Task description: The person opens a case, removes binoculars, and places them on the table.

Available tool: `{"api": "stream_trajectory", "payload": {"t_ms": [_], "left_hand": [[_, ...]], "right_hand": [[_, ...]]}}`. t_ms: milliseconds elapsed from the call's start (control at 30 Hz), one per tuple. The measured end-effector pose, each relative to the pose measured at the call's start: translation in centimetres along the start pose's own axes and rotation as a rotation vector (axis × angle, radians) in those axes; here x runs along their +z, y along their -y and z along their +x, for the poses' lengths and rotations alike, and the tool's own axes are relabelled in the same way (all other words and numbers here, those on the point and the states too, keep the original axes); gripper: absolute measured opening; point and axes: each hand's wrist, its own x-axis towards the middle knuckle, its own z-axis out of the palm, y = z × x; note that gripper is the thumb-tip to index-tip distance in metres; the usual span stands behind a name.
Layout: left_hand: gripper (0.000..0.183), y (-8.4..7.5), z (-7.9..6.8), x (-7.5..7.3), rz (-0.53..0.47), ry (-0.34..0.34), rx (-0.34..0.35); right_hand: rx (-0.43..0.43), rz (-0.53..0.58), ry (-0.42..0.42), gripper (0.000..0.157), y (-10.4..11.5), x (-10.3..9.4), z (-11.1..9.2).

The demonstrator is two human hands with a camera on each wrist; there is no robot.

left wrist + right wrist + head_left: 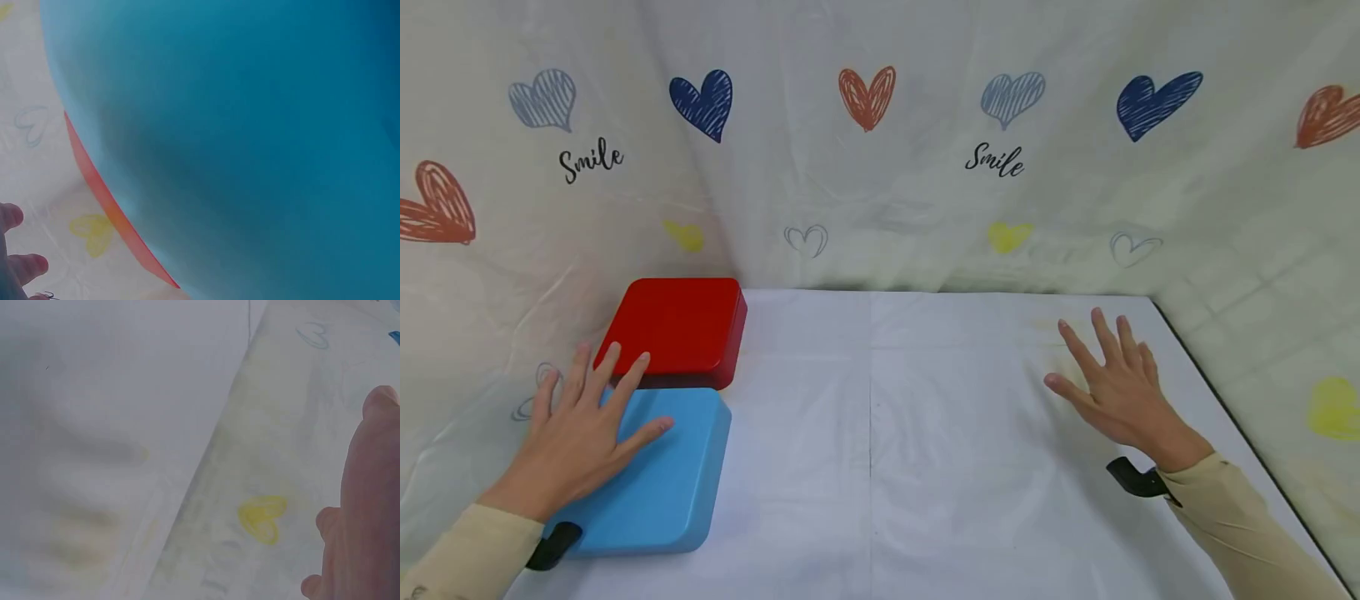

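My left hand point(576, 433) is spread over the blue box point(681, 475) at the table's left, its fingertips overlapping the near edge of a red box point(681, 325) in the head view. Both boxes are flat with rounded corners, the red one standing just behind the blue one. In the left wrist view the blue box point(250, 137) fills most of the picture, with a strip of the red box point(112, 206) along its edge. Over the right side of the white table my right hand point(1116, 392) hovers with fingers spread, holding nothing; its shadow falls on the cloth.
A white cloth point(880, 467) with a centre crease covers the table. Behind and around it hangs a pale curtain point(910, 183) printed with hearts and the word Smile. The table's right edge point(1240, 425) runs close beside the right arm. Dark straps point(1138, 479) sit at both wrists.
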Motion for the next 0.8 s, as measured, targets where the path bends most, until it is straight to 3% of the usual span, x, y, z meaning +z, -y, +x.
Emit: {"api": "stream_trajectory", "payload": {"t_ms": [333,800], "left_hand": [[0.103,0.3,-0.1,0.2,0.015,-0.022,-0.014],[0.105,1.6,-1.1,0.4,0.056,-0.063,0.059]], "right_hand": [[-0.029,0.036,0.016,0.085,1.7,0.9,0.8],[-0.066,0.034,0.060,0.085,4.6,2.0,2.5]]}}
